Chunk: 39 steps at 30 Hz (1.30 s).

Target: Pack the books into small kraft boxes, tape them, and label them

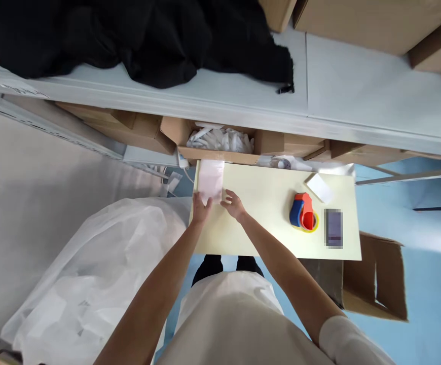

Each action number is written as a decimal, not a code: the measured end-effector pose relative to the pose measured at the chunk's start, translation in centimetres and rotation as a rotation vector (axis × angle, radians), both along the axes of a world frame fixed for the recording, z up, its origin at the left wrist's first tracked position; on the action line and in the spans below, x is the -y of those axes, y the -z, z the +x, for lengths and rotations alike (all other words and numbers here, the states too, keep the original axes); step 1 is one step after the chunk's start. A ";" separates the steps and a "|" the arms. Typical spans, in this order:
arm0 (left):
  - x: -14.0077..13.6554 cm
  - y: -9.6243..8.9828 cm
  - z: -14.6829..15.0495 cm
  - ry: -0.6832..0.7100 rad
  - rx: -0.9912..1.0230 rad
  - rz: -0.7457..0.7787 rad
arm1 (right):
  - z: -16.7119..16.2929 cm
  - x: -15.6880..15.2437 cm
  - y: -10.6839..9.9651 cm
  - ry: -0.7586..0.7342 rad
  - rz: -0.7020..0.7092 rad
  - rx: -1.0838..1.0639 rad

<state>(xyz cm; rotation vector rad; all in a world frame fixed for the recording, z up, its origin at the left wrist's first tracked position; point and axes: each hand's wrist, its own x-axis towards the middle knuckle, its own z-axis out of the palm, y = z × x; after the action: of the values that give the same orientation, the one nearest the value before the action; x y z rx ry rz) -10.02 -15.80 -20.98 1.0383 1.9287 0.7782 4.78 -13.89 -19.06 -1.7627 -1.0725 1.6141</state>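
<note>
A flat, pale pink rectangular stack or packet (211,178) lies at the left end of the cream tabletop (260,203), below the shelf; what it is made of cannot be made out. My left hand (201,208) touches its near left corner, with the fingers along the left side and the thumb spread away by the near edge. Close to the near right corner is my right hand (234,205), its fingers apart and holding nothing. Whether the right fingertips touch the packet is unclear.
On the table's right are a red and blue tape dispenser (303,212), a white box (319,187) and a blurred-out dark rectangle (334,228). A carton of white pieces (222,140) stands behind. Large translucent bag (102,274) at left; open carton (374,279) at lower right.
</note>
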 end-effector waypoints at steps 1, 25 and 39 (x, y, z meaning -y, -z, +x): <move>0.8 -0.6 0.4 0.013 -0.011 -0.041 | 0.7 0.9 -0.5 0.007 -0.007 0.006; 16.5 -9.7 1.4 0.103 0.300 -0.120 | 12.6 11.3 -8.0 -0.176 0.149 0.017; 37.2 -14.0 4.2 -0.632 0.171 -0.007 | -0.9 13.7 -8.9 -1.026 0.150 -0.265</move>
<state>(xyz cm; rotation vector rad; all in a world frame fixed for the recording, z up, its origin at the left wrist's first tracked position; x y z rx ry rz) -5.83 -52.98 -6.93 0.3236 2.1174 1.1570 3.84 -27.56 -10.13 -0.8408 -2.0635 2.1368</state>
